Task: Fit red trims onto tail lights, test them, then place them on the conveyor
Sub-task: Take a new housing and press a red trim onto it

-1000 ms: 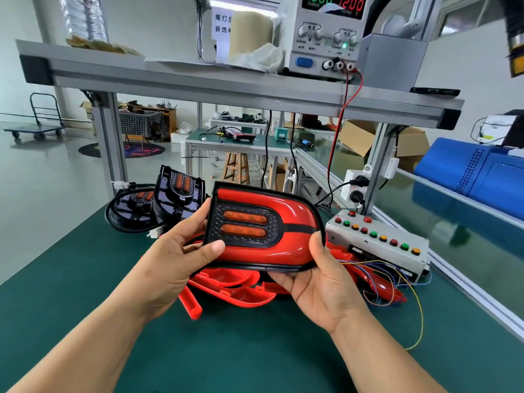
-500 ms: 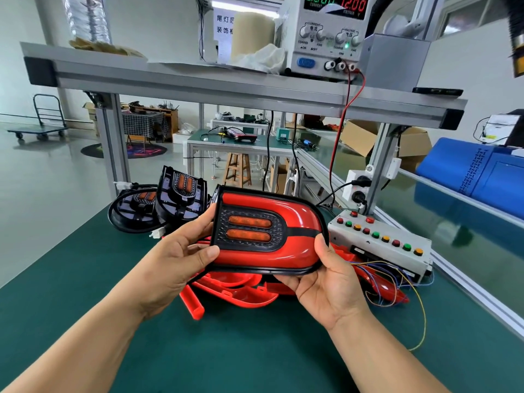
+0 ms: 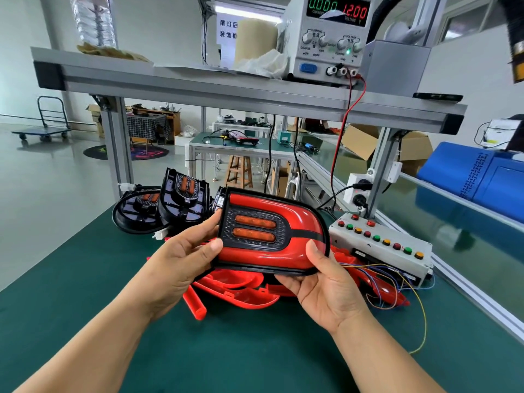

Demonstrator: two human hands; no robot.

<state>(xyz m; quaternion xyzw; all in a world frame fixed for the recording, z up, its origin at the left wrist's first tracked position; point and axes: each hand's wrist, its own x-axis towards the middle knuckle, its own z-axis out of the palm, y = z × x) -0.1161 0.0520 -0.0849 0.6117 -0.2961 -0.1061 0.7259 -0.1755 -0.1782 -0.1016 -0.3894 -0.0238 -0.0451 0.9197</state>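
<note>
- Two bare hands hold one tail light [image 3: 255,232] up over the middle of the desk [image 3: 255,353], its lens facing the person.
- Of these, the left hand [image 3: 181,262] grips the light's left end, thumb curled onto the front face and fingers behind. The right hand [image 3: 326,287] cradles the lower right corner, thumb pressed on the red trim [image 3: 272,258] and fingers curled beneath.
- That trim looks seated all round inside the black rim, so I'd judge the fitting done for this unit. Testing and the conveyor are still to come.
- Under the hands, loose red trims [image 3: 241,295] lie heaped on the desk, which suggests more to fit.
- Toward the desk's right edge sits a button box [image 3: 380,245], with coloured wires [image 3: 397,282] spilling out beside the heap. I see no lead joined to the held light, and its amber bars are unlit.
- Near the far left corner, bare black tail lights [image 3: 184,199] lean together without trims.
- Beyond the right edge runs the conveyor [image 3: 425,211], well apart from the held light.
- On the shelf above, the power supply [image 3: 329,38] reads 12.00 volts and zero current.
</note>
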